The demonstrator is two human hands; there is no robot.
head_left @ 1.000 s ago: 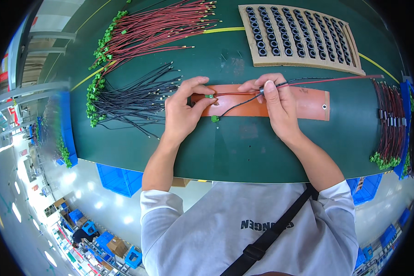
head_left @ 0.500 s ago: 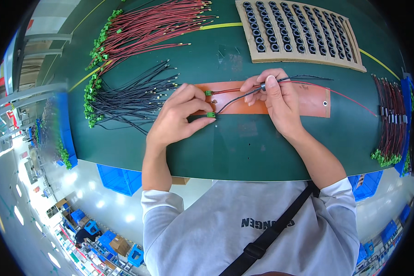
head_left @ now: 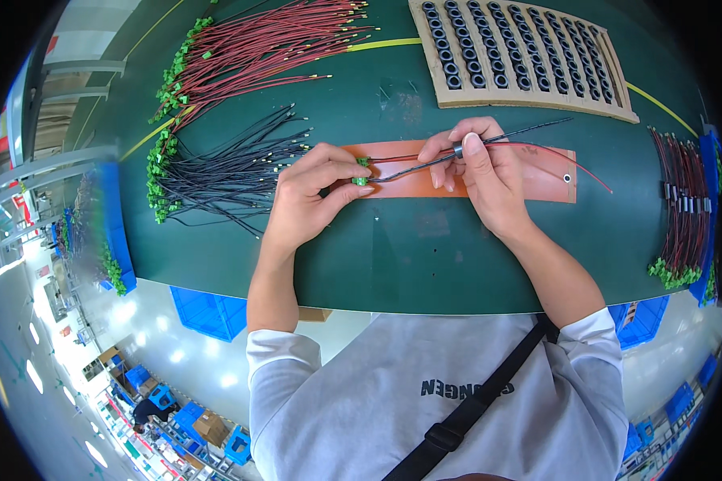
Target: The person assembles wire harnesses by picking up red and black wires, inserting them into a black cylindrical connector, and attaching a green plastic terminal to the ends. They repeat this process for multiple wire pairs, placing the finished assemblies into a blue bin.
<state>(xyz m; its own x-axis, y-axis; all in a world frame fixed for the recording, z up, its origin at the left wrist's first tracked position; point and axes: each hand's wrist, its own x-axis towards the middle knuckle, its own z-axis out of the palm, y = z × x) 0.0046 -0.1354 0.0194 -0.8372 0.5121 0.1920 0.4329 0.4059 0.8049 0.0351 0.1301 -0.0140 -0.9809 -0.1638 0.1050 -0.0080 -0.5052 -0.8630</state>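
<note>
My left hand [head_left: 317,188] pinches two small green connectors [head_left: 361,181], one above the other. A red wire [head_left: 579,160] and a black wire [head_left: 529,128] run from them to the right. Around both wires sits a small black ring [head_left: 458,151], gripped between the thumb and fingers of my right hand [head_left: 489,176]. Beyond the ring the wire ends stick out freely, the black one angled upward and the red one curving down. Beneath the hands lies an orange-brown strip [head_left: 547,178], partly covered by them.
Bundles of red wires [head_left: 273,44] and black wires [head_left: 225,172] with green connectors lie at the left. A cardboard tray [head_left: 529,98] holds rows of black rings at the back right. Finished-looking wire sets [head_left: 682,200] lie at the far right beside a blue bin [head_left: 710,176].
My left hand has brought the two green connectors closer together. The wires' free ends have drawn back left toward the ring, and the black end has swung upward. My right hand has hardly moved.
</note>
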